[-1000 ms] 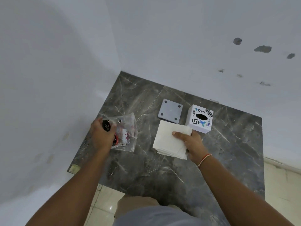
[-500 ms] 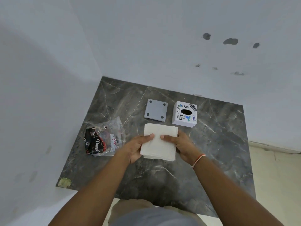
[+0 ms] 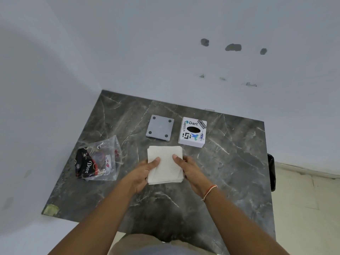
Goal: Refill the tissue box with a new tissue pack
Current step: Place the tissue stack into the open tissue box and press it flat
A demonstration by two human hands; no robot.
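A stack of white tissues (image 3: pixel 165 161) lies flat on the dark marble table (image 3: pixel 230 172). My left hand (image 3: pixel 145 172) grips its left edge with the thumb on top. My right hand (image 3: pixel 189 169) grips its right edge the same way. Behind the stack stands the white tissue box (image 3: pixel 193 132), covered in stickers, with its dark oval slot facing up. To the left of the box lies its grey square base plate (image 3: pixel 160 128), with four round feet showing.
An empty clear plastic wrapper (image 3: pixel 99 159) with black and red print lies on the table's left side. White walls close in the table at the back and left. The tiled floor (image 3: pixel 303 199) shows to the right.
My left hand let go of the plastic wrapper and came over to the tissue stack. Both hands now hold the stack, which has been squared up on the table.
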